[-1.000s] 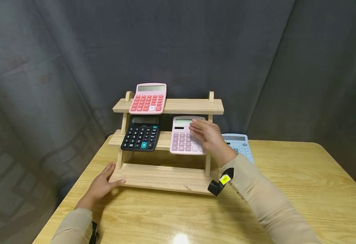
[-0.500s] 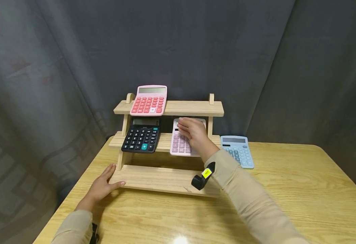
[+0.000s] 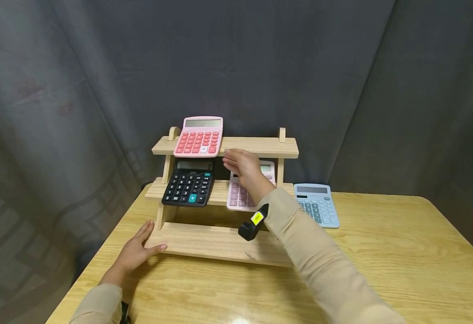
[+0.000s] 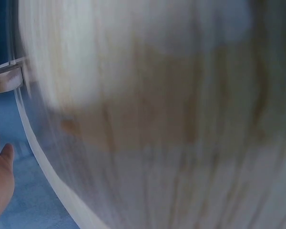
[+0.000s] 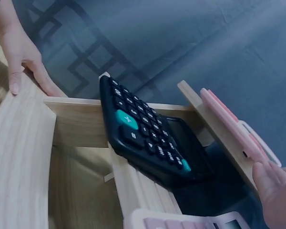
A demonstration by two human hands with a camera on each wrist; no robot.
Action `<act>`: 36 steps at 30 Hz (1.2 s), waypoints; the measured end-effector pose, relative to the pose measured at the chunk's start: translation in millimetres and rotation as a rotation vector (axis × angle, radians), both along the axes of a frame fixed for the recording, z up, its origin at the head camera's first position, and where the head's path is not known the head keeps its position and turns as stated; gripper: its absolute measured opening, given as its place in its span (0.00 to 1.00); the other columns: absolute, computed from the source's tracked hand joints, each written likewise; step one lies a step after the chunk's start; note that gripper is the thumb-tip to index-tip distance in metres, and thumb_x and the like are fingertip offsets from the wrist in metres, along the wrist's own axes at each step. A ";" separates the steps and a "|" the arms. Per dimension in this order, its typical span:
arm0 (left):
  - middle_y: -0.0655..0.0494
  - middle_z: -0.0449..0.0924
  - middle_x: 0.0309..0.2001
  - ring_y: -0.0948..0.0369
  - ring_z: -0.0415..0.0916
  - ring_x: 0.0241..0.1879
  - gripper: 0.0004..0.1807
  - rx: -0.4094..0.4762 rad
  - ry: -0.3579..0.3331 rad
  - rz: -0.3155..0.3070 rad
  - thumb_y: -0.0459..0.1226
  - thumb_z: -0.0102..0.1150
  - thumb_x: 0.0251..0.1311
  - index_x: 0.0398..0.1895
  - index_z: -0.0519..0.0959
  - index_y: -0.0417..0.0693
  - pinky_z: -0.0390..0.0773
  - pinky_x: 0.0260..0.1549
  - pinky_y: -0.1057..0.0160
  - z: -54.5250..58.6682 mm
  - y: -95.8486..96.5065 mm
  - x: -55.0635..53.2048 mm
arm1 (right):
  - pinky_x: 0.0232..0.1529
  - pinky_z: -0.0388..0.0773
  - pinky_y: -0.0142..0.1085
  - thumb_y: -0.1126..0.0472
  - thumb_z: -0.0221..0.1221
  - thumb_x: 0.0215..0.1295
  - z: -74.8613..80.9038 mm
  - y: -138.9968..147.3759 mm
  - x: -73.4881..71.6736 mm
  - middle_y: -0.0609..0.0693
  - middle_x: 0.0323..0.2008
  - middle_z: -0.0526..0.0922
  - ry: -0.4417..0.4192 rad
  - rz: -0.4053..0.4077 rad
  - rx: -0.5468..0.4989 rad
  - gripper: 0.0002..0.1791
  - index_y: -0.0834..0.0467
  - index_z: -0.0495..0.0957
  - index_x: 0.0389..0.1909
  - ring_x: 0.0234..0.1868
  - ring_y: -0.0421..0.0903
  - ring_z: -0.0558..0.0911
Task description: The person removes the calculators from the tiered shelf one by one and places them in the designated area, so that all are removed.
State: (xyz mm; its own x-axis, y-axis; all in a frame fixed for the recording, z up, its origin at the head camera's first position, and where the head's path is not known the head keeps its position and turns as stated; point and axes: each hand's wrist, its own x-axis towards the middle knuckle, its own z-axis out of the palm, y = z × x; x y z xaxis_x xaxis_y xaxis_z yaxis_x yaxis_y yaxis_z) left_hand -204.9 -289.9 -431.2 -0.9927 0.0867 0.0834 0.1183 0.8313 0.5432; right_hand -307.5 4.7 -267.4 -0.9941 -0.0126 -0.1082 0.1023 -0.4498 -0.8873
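A wooden three-tier display shelf [image 3: 220,240] stands on the table. My left hand [image 3: 132,254] touches its lower left corner, thumb on the front edge and straight fingers along the side. My right hand [image 3: 244,168] reaches over the light pink calculator [image 3: 240,195] on the middle tier, covering part of it. Its extended fingertips are at the lower right of the coral-keyed pink calculator [image 3: 198,139] on the top tier; in the right wrist view the fingertips [image 5: 264,169] overlap that calculator's edge. On the middle tier's left leans a black calculator [image 3: 188,184].
A blue calculator [image 3: 317,204] lies on the wooden table [image 3: 394,252] to the right of the shelf. Dark grey curtains [image 3: 228,63] hang behind and at the left. Bare wood fills most of the left wrist view.
My right hand has moved left and slightly up, from the light pink calculator's right side towards the coral-keyed one. The blue calculator came into fuller view. My left hand stays at the corner.
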 end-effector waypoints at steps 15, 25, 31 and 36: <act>0.39 0.44 0.64 0.40 0.44 0.60 0.50 0.019 -0.013 0.012 0.54 0.59 0.44 0.63 0.50 0.34 0.52 0.52 0.42 -0.5 0.6 1.0 | 0.40 0.74 0.36 0.69 0.56 0.55 -2.0 -13.4 -23.4 0.54 0.27 0.77 -0.032 -0.010 0.019 0.15 0.68 0.73 0.45 0.23 0.41 0.77; 0.39 0.44 0.64 0.40 0.45 0.60 0.50 0.029 -0.015 0.012 0.54 0.60 0.44 0.63 0.50 0.35 0.52 0.52 0.42 -2.7 0.3 -0.3 | 0.38 0.75 0.37 0.68 0.57 0.53 -8.7 -26.2 -27.7 0.53 0.25 0.76 -0.030 0.004 0.056 0.19 0.66 0.72 0.48 0.34 0.49 0.79; 0.39 0.43 0.64 0.40 0.44 0.60 0.50 0.037 -0.021 0.009 0.54 0.60 0.44 0.63 0.50 0.35 0.51 0.52 0.42 0.0 -0.7 -2.1 | 0.35 0.76 0.37 0.69 0.57 0.53 -7.7 -35.2 -32.3 0.57 0.29 0.78 -0.012 -0.060 0.074 0.18 0.68 0.72 0.47 0.21 0.42 0.76; 0.40 0.43 0.64 0.40 0.45 0.60 0.50 0.025 -0.014 0.011 0.54 0.60 0.44 0.63 0.49 0.35 0.52 0.52 0.42 0.2 -1.2 -3.6 | 0.30 0.77 0.33 0.71 0.56 0.53 -6.2 -40.4 -36.4 0.63 0.38 0.78 -0.017 -0.082 0.095 0.18 0.69 0.72 0.47 0.19 0.40 0.76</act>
State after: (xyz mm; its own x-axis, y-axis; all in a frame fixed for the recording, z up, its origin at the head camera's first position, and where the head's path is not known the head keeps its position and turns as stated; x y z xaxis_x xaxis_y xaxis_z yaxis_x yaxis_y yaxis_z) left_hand -208.5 -291.1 -431.0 -0.9947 0.0737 0.0720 0.1016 0.8184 0.5655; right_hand -343.9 -35.8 -273.6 -0.9893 0.0802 -0.1221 0.0840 -0.3717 -0.9245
